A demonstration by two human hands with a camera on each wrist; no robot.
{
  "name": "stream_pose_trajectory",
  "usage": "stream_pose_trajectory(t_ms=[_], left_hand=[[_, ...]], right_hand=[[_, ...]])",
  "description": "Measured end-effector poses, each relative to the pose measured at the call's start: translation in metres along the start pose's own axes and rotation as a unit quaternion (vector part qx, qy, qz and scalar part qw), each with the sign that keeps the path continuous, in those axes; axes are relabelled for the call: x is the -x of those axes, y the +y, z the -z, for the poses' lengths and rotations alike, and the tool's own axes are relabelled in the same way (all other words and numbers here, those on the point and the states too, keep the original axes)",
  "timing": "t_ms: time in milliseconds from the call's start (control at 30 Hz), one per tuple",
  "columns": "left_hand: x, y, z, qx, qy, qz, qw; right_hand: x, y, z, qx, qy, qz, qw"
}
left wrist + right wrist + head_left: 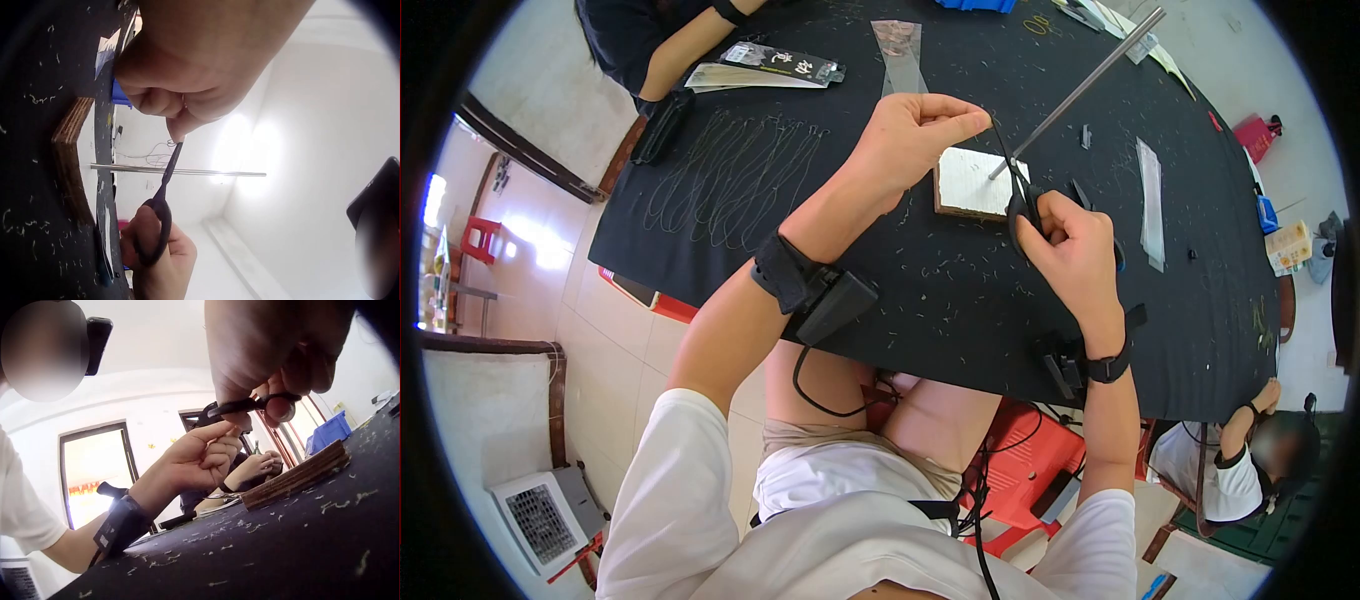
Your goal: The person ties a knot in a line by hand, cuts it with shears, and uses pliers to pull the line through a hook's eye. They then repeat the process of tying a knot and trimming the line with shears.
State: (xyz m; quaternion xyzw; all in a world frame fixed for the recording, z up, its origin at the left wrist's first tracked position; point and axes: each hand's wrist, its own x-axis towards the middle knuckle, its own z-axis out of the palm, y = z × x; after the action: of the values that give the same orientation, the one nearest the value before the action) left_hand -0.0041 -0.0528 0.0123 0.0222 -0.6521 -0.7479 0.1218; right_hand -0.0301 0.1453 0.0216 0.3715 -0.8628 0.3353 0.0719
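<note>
Black-handled scissors [1017, 195] are in my right hand [1072, 245], its fingers through and around the handle loops. The blades point up toward my left hand [915, 140], whose thumb and forefinger are pinched together at the blade tips. Whatever lies between those fingertips is too small to tell. Below the hands, a board with a white top [975, 183] lies on the black table, a thin metal rod [1080, 95] standing up from it. In the left wrist view the scissors [164, 187] pass beside the rod [187, 171].
Looped cords [730, 185] lie at the table's left, near a black-labelled packet [785, 62]. A clear bag [900, 50] is behind the board, a clear strip [1150, 205] to the right. Small clippings are scattered across the cloth. Other people sit at the far left and lower right.
</note>
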Motion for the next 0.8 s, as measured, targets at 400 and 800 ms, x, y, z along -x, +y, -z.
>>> stream_pose_trajectory(t_ms=[400, 800], left_hand=[[0.002, 0.005, -0.002, 0.011, -0.002, 0.013, 1.000], [0.001, 0.008, 0.003, 0.062, -0.015, -0.013, 0.998]], right_hand=[[-0.001, 0.008, -0.002, -0.136, 0.030, -0.034, 0.990], [-0.002, 0.017, -0.011, -0.142, 0.028, -0.048, 0.988]])
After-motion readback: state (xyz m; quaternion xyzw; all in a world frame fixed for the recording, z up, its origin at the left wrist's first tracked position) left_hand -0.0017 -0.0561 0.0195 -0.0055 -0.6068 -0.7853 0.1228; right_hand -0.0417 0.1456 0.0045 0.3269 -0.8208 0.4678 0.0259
